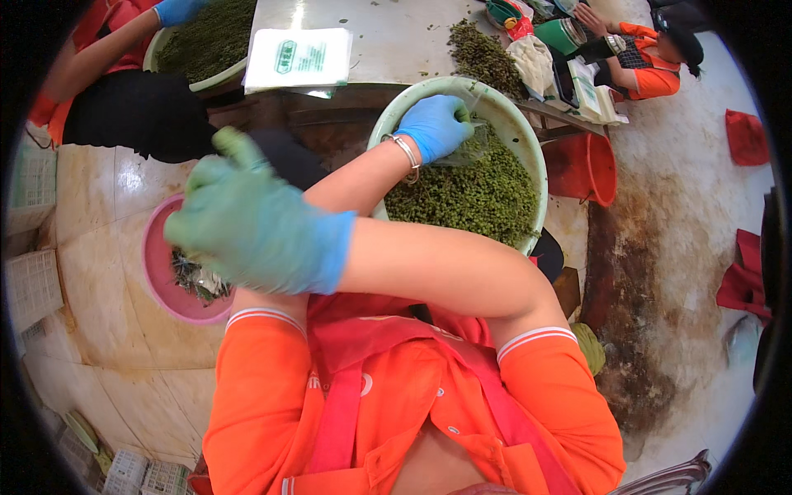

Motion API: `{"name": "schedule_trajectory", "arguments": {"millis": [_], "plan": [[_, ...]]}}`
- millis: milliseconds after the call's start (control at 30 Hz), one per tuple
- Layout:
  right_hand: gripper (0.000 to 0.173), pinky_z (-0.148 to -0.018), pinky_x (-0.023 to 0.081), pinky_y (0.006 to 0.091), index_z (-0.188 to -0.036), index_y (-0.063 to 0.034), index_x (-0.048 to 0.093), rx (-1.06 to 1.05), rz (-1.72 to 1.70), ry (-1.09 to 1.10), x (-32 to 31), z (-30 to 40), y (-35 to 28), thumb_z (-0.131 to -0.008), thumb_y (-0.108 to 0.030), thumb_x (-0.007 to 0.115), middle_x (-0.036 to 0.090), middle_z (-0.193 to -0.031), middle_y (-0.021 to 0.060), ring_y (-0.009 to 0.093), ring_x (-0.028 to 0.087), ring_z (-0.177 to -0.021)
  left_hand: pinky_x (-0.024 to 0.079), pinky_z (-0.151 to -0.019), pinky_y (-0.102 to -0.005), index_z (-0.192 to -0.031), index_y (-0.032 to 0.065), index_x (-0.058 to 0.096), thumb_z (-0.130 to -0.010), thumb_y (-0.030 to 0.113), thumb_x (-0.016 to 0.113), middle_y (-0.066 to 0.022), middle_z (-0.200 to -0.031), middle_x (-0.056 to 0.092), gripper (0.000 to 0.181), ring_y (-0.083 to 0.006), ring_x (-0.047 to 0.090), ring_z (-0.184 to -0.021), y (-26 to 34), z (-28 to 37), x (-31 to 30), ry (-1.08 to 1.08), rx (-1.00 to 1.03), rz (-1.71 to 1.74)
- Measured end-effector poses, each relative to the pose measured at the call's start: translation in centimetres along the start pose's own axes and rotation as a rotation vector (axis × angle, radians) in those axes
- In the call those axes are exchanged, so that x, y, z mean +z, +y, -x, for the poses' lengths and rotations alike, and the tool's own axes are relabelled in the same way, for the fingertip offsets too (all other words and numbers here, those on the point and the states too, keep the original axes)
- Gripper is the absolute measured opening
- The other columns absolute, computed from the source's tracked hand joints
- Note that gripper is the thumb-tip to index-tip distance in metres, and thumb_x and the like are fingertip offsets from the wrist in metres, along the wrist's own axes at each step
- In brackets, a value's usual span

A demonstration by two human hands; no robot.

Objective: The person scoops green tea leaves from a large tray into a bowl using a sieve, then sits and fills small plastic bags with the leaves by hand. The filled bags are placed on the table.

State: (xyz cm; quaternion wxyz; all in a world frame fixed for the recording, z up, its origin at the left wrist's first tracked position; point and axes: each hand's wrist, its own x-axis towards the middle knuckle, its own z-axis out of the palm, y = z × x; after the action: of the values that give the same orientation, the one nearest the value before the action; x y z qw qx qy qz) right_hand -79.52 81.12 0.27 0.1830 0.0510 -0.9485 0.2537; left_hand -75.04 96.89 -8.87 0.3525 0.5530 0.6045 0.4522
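Observation:
My left hand (438, 127), in a blue glove with a silver bangle at the wrist, grips a clear plastic bag (473, 148). It is at the far left side of a pale green basin (540, 179), over a heap of small green berries (464, 198) that look like green Sichuan peppercorns. My right arm crosses over the left one. At its end my right hand (260, 223), blurred in a green-stained blue glove, is curled near a pink basin (158, 272) holding dark scraps (201, 278). Whether anything is inside those fingers is hidden.
A stack of printed plastic bags (300, 59) lies at the metal table's (396, 43) near edge. Loose berries (486, 55) are piled farther right. One co-worker's gloved hand (179, 9) is over another basin; another person (649, 62) works at right. A red bucket (585, 167) stands beside my basin.

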Motion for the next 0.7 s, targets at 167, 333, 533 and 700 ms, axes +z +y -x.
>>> {"name": "schedule_trajectory", "arguments": {"millis": [167, 333, 533, 700], "plan": [[0.039, -0.086, 0.05, 0.0357, -0.118, -0.0063, 0.063, 0.461, -0.28, 0.37, -13.4, 8.2, 4.7, -0.079, -0.008, 0.069, 0.066, -0.106, 0.0094, 0.022, 0.063, -0.096, 0.053, -0.068, -0.0363, -0.086, 0.0027, 0.071, -0.079, 0.024, 0.068, -0.0135, -0.074, 0.069, 0.022, -0.0228, 0.066, -0.066, -1.8, -0.2, -2.5, 0.035, -0.001, 0.14], [0.034, -0.086, 0.05, 0.0267, -0.117, -0.0011, 0.066, 1.086, -0.038, -0.004, -19.7, 23.1, 15.9, -0.085, -0.012, 0.066, 0.068, -0.106, 0.0064, 0.013, 0.062, -0.095, 0.052, -0.06, -0.0278, -0.093, -0.0047, 0.067, -0.084, 0.011, 0.065, -0.0073, -0.073, 0.066, 0.018, -0.0132, 0.064, -0.062, 1.1, -0.2, -4.6, -0.044, -0.209, 0.487], [0.056, -0.097, 0.048, 0.0431, -0.127, -0.0096, 0.06, 1.071, 0.332, -0.356, -13.6, 25.7, 19.2, -0.076, -0.028, 0.075, 0.065, -0.116, 0.0209, 0.037, 0.061, -0.111, 0.052, -0.06, -0.0291, -0.084, -0.0019, 0.068, -0.08, 0.016, 0.064, -0.0087, -0.068, 0.067, 0.018, -0.0145, 0.065, -0.058, 0.4, -1.3, -3.4, -0.019, -0.173, 0.351], [0.048, -0.089, 0.05, 0.0454, -0.119, -0.0103, 0.065, 1.084, 0.284, -0.296, -12.7, 26.0, 19.1, -0.075, -0.025, 0.075, 0.067, -0.102, 0.0216, 0.037, 0.065, -0.098, 0.053, -0.069, -0.0376, -0.085, 0.0056, 0.07, -0.077, 0.023, 0.066, -0.0155, -0.074, 0.067, 0.02, -0.0291, 0.066, -0.068, 0.8, -0.7, -1.6, -0.049, -0.149, 0.164]]}}
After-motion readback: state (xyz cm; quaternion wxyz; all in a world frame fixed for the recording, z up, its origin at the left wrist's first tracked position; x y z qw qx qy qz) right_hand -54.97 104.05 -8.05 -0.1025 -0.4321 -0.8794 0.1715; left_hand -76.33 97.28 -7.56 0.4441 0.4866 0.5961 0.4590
